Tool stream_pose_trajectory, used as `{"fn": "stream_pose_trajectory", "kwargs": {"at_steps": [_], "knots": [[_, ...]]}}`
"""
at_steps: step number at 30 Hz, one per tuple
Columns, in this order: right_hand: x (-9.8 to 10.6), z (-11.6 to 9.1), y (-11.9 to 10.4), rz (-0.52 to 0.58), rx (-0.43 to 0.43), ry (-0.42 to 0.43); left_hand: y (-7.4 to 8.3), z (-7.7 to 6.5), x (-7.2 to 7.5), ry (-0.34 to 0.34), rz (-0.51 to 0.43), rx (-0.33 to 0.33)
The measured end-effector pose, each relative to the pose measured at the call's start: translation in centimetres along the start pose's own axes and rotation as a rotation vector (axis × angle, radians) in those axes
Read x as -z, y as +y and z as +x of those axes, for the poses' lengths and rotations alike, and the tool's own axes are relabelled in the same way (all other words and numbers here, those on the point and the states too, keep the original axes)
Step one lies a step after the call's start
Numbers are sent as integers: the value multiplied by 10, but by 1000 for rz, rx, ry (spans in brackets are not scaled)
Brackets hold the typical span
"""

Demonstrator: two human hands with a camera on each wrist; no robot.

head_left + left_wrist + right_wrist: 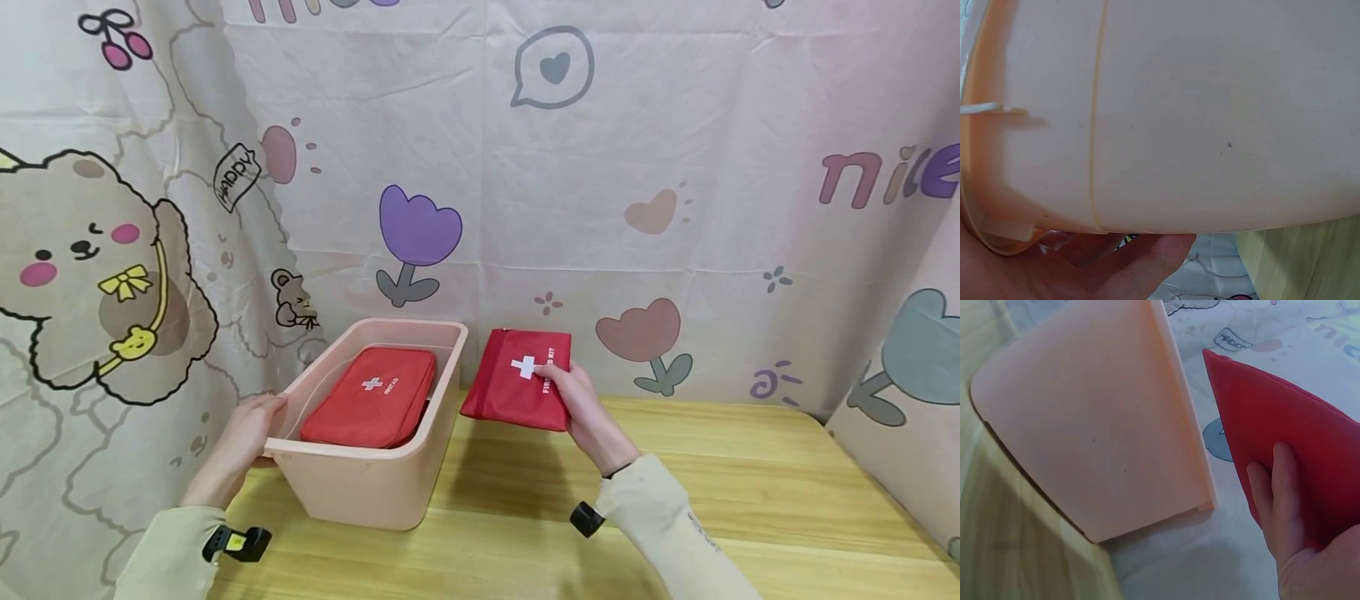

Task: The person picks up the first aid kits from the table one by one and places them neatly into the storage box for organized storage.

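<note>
In the head view my left hand [243,433] grips the rim of a pink plastic bin [360,492] at its near left corner. The left wrist view shows fingers [1147,265] against the outside of the bin, below the rim. Inside the bin lies a red first aid case [367,396] with a white cross. To the right of the bin, my right hand [581,408] holds a flat red first aid pouch [502,383] above the table, thumb across its printed front. Two fingers [1285,487] press the pouch's plain back in the right wrist view.
The bin stands on a wood-grain table [675,500], toward its left side. A printed cloth [495,167] hangs behind the table and along the left. The table's right edge slants away near another fold of cloth [907,467].
</note>
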State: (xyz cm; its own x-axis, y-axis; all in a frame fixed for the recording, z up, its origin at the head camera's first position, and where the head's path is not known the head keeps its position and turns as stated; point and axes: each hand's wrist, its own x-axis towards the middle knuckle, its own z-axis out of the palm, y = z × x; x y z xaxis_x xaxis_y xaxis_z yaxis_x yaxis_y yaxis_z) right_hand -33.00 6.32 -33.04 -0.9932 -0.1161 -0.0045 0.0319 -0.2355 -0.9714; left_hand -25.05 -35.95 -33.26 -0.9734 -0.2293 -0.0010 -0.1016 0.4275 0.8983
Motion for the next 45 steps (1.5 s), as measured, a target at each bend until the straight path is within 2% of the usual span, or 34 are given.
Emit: {"fn": "stream_pose_trajectory", "kwargs": {"at_steps": [13, 25, 45], "knots": [[-15, 0, -19, 63, 29, -41, 1, -1, 1, -3, 8, 10], [-23, 2, -34, 56, 55, -59, 1, -1, 1, 3, 8, -8], [-49, 2, -47, 132, 78, -88, 1, -3, 0, 10, 7, -18]]}}
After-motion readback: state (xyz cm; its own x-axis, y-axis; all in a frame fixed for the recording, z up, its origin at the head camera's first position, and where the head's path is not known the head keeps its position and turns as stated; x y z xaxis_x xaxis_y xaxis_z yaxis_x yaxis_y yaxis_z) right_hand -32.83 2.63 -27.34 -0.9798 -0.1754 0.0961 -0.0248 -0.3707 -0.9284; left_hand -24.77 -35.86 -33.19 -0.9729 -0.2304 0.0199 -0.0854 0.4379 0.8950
